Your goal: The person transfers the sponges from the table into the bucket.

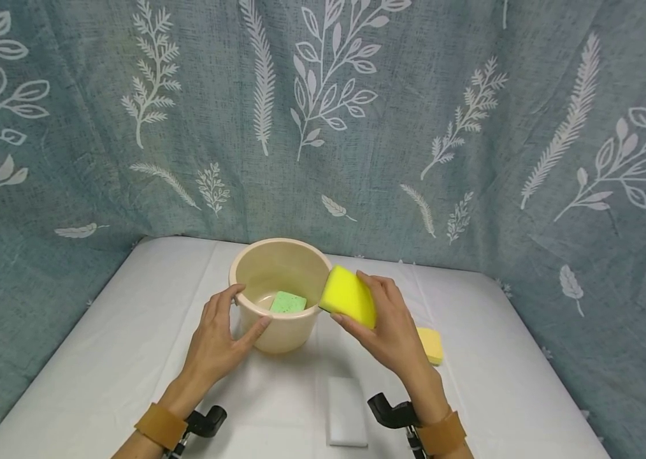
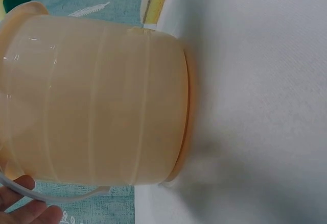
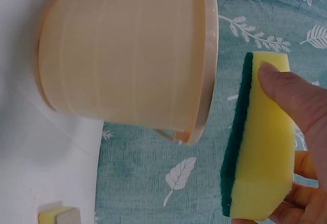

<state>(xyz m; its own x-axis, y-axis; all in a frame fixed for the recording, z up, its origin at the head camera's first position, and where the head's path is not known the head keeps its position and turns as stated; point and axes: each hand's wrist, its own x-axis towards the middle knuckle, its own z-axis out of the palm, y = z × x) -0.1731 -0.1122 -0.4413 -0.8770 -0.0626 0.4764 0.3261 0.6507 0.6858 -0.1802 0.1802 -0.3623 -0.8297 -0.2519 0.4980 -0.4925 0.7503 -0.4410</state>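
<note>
A cream bucket (image 1: 277, 335) stands upright on the table, with a green speckled sponge (image 1: 287, 302) inside. My left hand (image 1: 220, 335) holds the bucket's near left side, thumb and fingers at the rim; in the left wrist view its fingers (image 2: 30, 208) lie by the bucket's thin handle (image 2: 76, 198). Between thumb and fingers my right hand (image 1: 388, 325) pinches a yellow scrub sponge (image 1: 350, 296) beside the bucket's right rim. From the right wrist, the sponge's dark green scouring side (image 3: 237, 132) faces the bucket mouth.
Behind my right wrist lies another yellow sponge (image 1: 430, 346), with a grey side seen from the right wrist. A flat white block (image 1: 347, 411) sits nearer me on the white-covered table (image 1: 134, 357). Leaf-patterned teal cloth (image 1: 369, 191) hangs around the table's back and sides.
</note>
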